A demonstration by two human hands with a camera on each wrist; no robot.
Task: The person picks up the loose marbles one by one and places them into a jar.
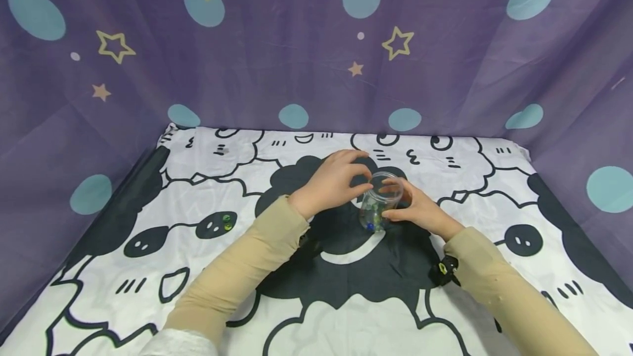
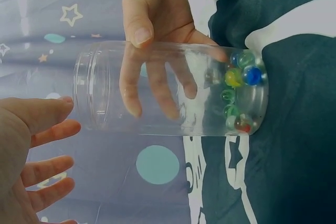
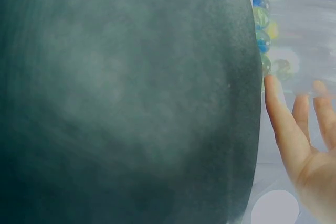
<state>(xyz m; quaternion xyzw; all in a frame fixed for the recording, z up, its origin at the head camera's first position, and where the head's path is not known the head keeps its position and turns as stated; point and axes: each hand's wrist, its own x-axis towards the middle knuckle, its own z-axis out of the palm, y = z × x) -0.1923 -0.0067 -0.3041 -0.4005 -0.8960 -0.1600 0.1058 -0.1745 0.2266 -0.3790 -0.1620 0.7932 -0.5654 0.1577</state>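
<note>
A clear plastic jar (image 1: 374, 207) stands on the black part of the tablecloth, its rim up. Several glass marbles (image 2: 242, 77), blue, green, yellow and reddish, lie on its bottom. My right hand (image 1: 420, 207) holds the jar from the right, thumb on the near side and fingers around the far side. At the jar's mouth, my left hand (image 1: 338, 183) hovers with fingers apart and slightly bent. Its thumb is by the rim in the left wrist view; whether it touches cannot be told. The right wrist view shows the right hand (image 3: 310, 145) beside the marbles.
Two small green marbles (image 1: 227, 223) lie on the cloth at the left, on a printed sunglasses lens. The tablecloth (image 1: 346, 328) has black and white cartoon clouds. A purple curtain (image 1: 277, 43) with stars and dots hangs behind and at both sides.
</note>
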